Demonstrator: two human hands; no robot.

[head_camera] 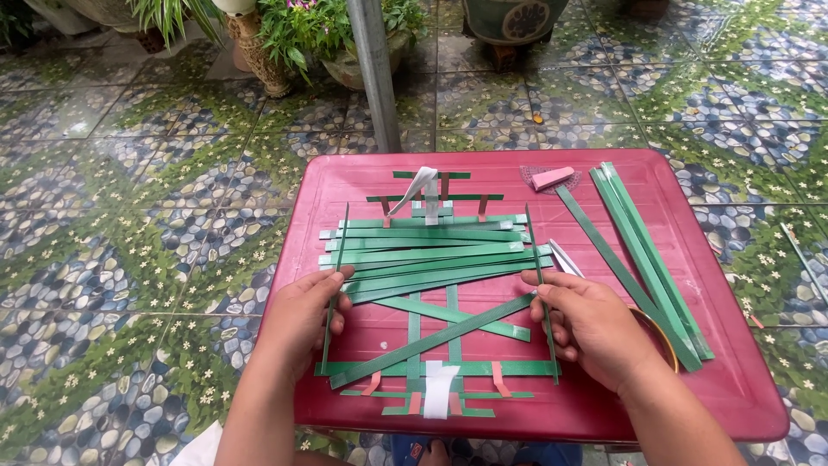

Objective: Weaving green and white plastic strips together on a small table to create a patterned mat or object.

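Left hand (pixel 304 318) pinching the thin upright green strip (pixel 335 285) at the left edge of the woven green strip mat (pixel 435 259); right hand (pixel 588 324) clenched on the matching upright strip (pixel 542 293) at the right, mid-frame. Likely to slip: loose horizontal strips only stacked, so a tug outward could fan them apart or pull the white tape (pixel 439 388) at the lower centre free. Could also buckle the crossed diagonals. Underneath, a red plastic tabletop (pixel 345 177); spare green strips (pixel 647 250) and a pink block (pixel 552 178) toward the upper right. Around, pebble-patterned floor tiles (pixel 129 216), potted plants (pixel 319 34) and a grey pole (pixel 376 73) along the top.
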